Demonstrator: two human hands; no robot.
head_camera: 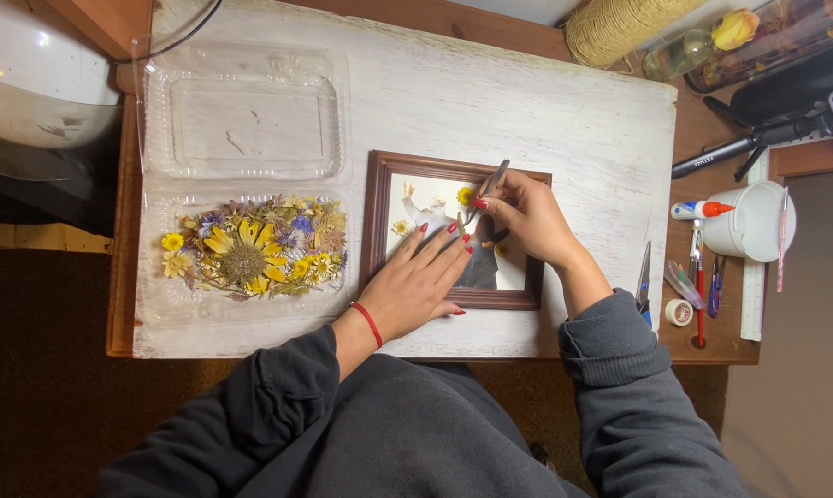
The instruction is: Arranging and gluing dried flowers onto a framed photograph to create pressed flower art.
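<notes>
Frame: I see a small dark wooden frame [377, 221] lying flat on the white board [564, 129], about at its middle, with a pale picture inside and a few little yellow and white pressed blooms on it.
Tweezers: my right hand [530, 218] pinches slim metal tweezers [486, 190] over the frame's upper part, tips pointing down at the picture; I can't tell whether they grip anything.
Right hand: fingers closed narrow around the tweezers, the hand over the frame's right side.
Left hand: my left hand [415, 286] lies flat and spread on the frame's lower part, fingertips on the picture, holding nothing; a red band circles the wrist.
Tray: left of the frame, a clear plastic tray [153, 277] holds pressed flowers [250, 249], a big yellow one among them; its open lid [244, 115] lies just above it.
Board: it rests on a brown desk [702, 346].
Right of the frame: scissors [644, 277] at the board's edge, then pens, a tape roll [679, 312] and a white tub [757, 221].
Far above the frame: a twine spool [614, 28].
</notes>
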